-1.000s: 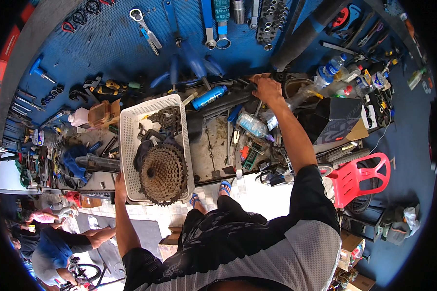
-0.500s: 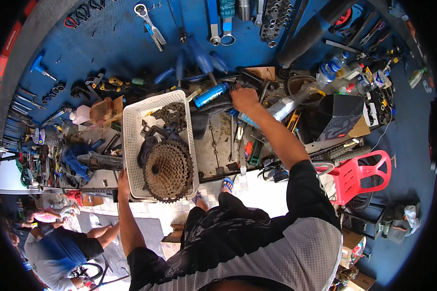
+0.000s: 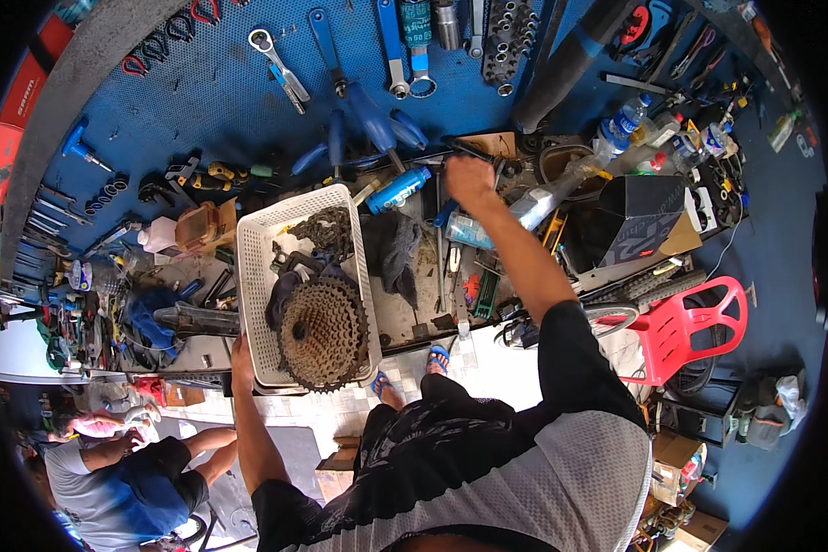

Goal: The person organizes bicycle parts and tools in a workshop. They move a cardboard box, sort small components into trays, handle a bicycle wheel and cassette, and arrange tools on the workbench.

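My left hand grips the near left edge of a white perforated plastic basket, which sits tilted at the bench's front edge. Inside the basket, a large bicycle cassette leans over dark cloth, with a greasy chain heap behind it. A dark grey rag lies crumpled on the bench right of the basket. Further back, my right hand is closed like a fist, next to a blue bottle. Its fingertips are hidden, so whatever they hold cannot be made out.
Wrenches and a ratchet hang on the blue pegboard. A clear bottle, a black box and loose tools crowd the bench's right side. A red chair stands at right. Another person is at lower left.
The grey rag, stretched toward my right hand before, now lies crumpled on the bench, let go. My right hand stays near the blue bottle. My left hand keeps hold of the basket.
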`<action>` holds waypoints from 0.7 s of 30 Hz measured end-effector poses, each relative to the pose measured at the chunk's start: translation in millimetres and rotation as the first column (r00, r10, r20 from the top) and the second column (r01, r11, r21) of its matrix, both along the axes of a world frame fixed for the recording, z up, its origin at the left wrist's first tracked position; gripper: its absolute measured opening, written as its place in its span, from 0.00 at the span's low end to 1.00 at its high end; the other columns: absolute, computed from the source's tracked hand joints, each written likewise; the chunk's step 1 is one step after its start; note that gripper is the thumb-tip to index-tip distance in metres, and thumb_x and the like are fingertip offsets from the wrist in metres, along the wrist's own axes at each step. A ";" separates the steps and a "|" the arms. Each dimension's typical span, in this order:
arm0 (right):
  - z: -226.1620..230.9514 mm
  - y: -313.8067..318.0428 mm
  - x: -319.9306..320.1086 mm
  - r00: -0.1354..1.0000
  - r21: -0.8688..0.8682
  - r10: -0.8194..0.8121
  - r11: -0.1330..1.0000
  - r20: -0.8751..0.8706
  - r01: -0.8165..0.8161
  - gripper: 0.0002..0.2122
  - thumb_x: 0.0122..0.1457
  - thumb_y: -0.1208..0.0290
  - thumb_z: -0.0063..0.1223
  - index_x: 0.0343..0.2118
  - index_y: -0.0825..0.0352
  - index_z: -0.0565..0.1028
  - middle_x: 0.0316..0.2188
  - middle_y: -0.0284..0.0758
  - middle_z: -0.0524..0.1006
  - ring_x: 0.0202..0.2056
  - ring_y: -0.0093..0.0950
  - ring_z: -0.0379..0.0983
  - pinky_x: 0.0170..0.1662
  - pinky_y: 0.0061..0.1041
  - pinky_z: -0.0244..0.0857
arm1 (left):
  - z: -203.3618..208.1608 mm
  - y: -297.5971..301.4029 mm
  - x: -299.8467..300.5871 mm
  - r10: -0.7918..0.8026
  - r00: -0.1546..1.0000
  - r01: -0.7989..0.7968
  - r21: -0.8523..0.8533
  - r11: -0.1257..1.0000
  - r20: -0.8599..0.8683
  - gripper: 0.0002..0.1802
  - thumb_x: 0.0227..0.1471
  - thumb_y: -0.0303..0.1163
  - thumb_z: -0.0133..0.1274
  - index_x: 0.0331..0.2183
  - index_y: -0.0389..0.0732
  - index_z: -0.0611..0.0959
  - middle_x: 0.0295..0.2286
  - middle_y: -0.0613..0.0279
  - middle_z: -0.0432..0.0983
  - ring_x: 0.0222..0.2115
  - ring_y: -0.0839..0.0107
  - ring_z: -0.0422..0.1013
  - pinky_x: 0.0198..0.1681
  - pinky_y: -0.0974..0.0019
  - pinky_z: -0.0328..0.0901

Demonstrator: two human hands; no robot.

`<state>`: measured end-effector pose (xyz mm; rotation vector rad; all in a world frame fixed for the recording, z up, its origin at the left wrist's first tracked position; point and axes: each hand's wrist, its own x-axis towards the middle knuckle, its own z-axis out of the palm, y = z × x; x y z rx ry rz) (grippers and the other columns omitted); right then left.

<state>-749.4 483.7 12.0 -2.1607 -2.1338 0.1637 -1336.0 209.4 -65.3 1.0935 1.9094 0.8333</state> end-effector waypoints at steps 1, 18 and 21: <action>-13.3 7.7 18.1 0.994 0.068 0.004 0.998 0.112 -0.012 0.10 0.60 0.69 0.56 0.41 0.63 0.86 0.42 0.42 0.85 0.46 0.41 0.84 0.49 0.41 0.78 | -1.9 4.0 4.8 0.026 0.997 -0.025 -0.013 1.000 0.070 0.34 0.69 0.53 0.41 0.55 0.31 0.80 0.45 0.47 0.81 0.44 0.55 0.75 0.52 0.58 0.67; 82.8 -100.9 129.7 0.605 0.357 0.061 0.852 -0.794 0.383 0.26 0.53 0.58 0.72 0.51 0.68 0.78 0.36 0.41 0.84 0.38 0.29 0.81 0.45 0.30 0.74 | -20.4 17.3 -2.2 0.100 0.985 -0.095 -0.041 0.995 0.138 0.33 0.69 0.53 0.41 0.56 0.34 0.80 0.44 0.50 0.82 0.43 0.59 0.77 0.47 0.59 0.69; 122.7 -196.1 126.1 0.469 0.195 -0.071 0.848 -0.880 0.494 0.22 0.56 0.62 0.72 0.50 0.67 0.78 0.34 0.35 0.82 0.36 0.24 0.77 0.42 0.26 0.72 | -26.9 14.2 -14.3 0.008 0.990 -0.008 0.003 1.000 0.138 0.32 0.70 0.52 0.41 0.58 0.35 0.79 0.46 0.50 0.81 0.45 0.59 0.77 0.49 0.59 0.70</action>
